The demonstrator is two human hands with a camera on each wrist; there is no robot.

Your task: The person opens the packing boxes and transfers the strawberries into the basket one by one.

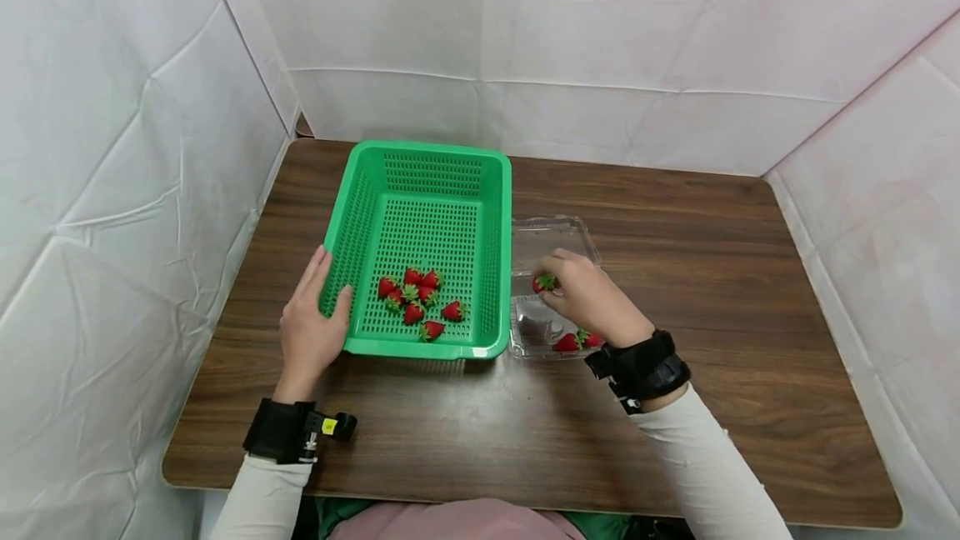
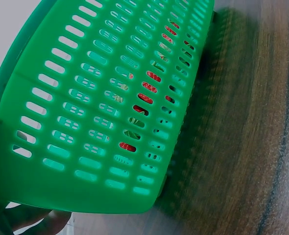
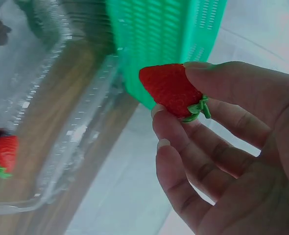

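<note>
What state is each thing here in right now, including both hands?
Green basket: upright on the table, holding a cluster of strawberries.
Clear plastic container: lid open, two strawberries left inside.
Left hand: gripping the basket's near-left corner.
Right hand: pinching one strawberry over the container.
Table: bears the basket and the container.
</note>
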